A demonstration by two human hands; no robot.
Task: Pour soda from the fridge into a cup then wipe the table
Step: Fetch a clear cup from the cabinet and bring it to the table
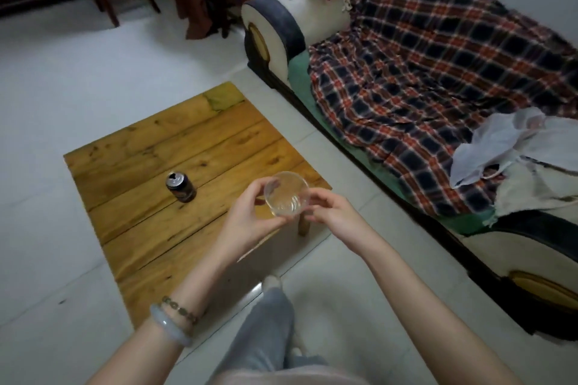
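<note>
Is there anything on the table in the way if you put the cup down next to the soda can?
Nothing visible. Both hands hold the clear cup over the table's near right corner. The soda can stands alone to the left, with only bare wood between them.
</note>
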